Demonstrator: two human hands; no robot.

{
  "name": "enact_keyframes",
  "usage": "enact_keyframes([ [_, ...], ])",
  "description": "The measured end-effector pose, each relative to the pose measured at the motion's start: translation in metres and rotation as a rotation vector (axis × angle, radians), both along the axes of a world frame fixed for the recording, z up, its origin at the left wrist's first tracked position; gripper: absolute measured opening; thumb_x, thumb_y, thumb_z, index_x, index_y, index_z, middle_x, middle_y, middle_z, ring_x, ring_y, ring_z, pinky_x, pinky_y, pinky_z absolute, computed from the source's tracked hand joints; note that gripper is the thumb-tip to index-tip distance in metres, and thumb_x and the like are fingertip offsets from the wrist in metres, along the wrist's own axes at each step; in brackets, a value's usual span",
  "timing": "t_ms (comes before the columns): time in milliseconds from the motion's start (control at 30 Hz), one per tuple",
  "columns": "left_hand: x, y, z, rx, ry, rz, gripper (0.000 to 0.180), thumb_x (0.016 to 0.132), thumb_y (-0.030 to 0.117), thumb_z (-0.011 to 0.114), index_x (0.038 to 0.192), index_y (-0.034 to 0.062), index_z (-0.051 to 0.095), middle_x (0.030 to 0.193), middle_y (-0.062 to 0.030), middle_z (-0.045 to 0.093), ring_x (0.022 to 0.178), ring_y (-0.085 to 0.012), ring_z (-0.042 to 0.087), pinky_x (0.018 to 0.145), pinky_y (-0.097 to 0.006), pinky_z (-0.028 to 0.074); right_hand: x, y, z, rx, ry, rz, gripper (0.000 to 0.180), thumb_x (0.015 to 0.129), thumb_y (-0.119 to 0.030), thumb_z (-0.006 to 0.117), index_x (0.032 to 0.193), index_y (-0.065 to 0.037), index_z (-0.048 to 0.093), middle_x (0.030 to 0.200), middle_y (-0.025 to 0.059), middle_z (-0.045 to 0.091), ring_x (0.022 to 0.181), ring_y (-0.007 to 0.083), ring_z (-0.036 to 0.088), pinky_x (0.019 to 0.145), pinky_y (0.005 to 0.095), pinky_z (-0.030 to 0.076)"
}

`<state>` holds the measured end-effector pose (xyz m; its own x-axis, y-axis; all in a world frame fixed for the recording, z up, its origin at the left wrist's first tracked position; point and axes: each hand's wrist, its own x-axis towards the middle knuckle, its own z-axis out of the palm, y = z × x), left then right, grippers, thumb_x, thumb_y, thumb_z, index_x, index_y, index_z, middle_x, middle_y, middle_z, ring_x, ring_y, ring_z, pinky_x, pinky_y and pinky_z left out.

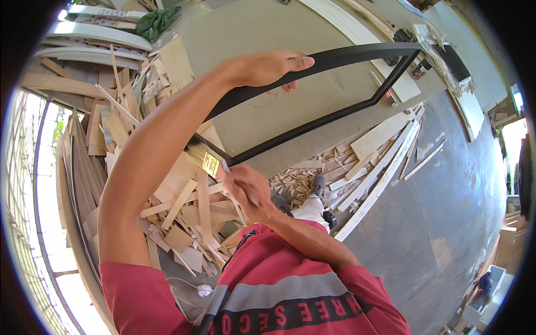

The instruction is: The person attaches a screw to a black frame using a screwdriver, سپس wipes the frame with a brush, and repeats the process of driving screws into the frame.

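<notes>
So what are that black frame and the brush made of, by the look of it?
The black frame looks like wood in a matte black coat, with mitred corners; metal cannot be ruled out. The brush, in the right hand, has pale bristles and a yellowish ferrule band; its handle is hidden. The left hand steadies the frame.

Wood offcuts [184, 212] are lying heaped around my feet, long pale boards [379, 167] are resting beside them, and a green cloth [157, 21] is sitting beyond.
</notes>
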<state>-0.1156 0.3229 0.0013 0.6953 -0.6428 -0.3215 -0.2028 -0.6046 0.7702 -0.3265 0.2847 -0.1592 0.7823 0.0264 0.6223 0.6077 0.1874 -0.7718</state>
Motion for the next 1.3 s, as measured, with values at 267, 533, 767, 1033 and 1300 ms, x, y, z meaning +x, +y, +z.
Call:
enact_keyframes([
  [267, 0.003, -0.013, 0.001, -0.009, -0.121, -0.024, 0.068, 0.102, 0.06, 0.042, 0.134, 0.0011, 0.053, 0.111, -0.0114, 0.067, 0.1, -0.0175, 0.066, 0.08, -0.033, 0.053, 0.007, -0.015, -0.144, -0.146, 0.881, 0.074, 0.01, 0.095, -0.007, 0.064, 0.103, -0.001, 0.063, 0.096, 0.0066, 0.063, 0.082, 0.0159, 0.058, 0.072, 0.0288, 0.047],
  [533, -0.005, 0.004, -0.007, 0.068, -0.669, -0.024, 0.065, 0.094, 0.037, 0.066, 0.146, 0.0025, 0.045, 0.133, -0.0233, 0.061, 0.116, -0.0379, 0.061, 0.103, -0.042, 0.045, 0.023, -0.033, -0.106, 0.031, 0.772, 0.105, 0.008, 0.094, -0.007, 0.063, 0.1, -0.002, 0.064, 0.081, 0.0029, 0.063, 0.07, 0.0099, 0.054, 0.061, 0.0258, 0.043],
  [767, -0.027, -0.001, 0.008, 0.259, -0.749, 0.037, 0.067, 0.083, 0.018, 0.077, 0.143, 0.0036, 0.049, 0.119, -0.0253, 0.064, 0.106, -0.0453, 0.062, 0.094, -0.047, 0.048, 0.043, -0.177, -0.083, 0.411, 0.795, -0.226, 0.013, 0.095, -0.015, 0.064, 0.095, -0.002, 0.065, 0.082, 0.0071, 0.07, 0.063, 0.0091, 0.06, 0.053, 0.0236, 0.046],
  [1033, -0.053, -0.056, -0.002, 0.046, -1.165, 0.303, 0.081, 0.08, 0.038, 0.08, 0.146, 0.0049, 0.047, 0.13, -0.0231, 0.058, 0.123, -0.0432, 0.052, 0.103, -0.049, 0.043, 0.057, -0.338, -0.1, 0.553, 0.729, -0.886, 0.024, 0.097, -0.032, 0.057, 0.094, -0.009, 0.063, 0.087, 0.0038, 0.07, 0.07, 0.0075, 0.056, 0.06, 0.0225, 0.04],
  [1300, 0.088, -0.044, -0.034, 0.573, -0.838, 0.416, 0.072, 0.061, 0.033, 0.093, 0.118, 0.0004, 0.063, 0.093, -0.0232, 0.069, 0.095, -0.0429, 0.067, 0.084, -0.051, 0.052, 0.145, -0.417, -0.093, 0.838, 0.88, -0.749, 0.027, 0.096, -0.033, 0.057, 0.087, -0.01, 0.067, 0.083, 0.0053, 0.071, 0.067, 0.0114, 0.058, 0.054, 0.0244, 0.037],
])
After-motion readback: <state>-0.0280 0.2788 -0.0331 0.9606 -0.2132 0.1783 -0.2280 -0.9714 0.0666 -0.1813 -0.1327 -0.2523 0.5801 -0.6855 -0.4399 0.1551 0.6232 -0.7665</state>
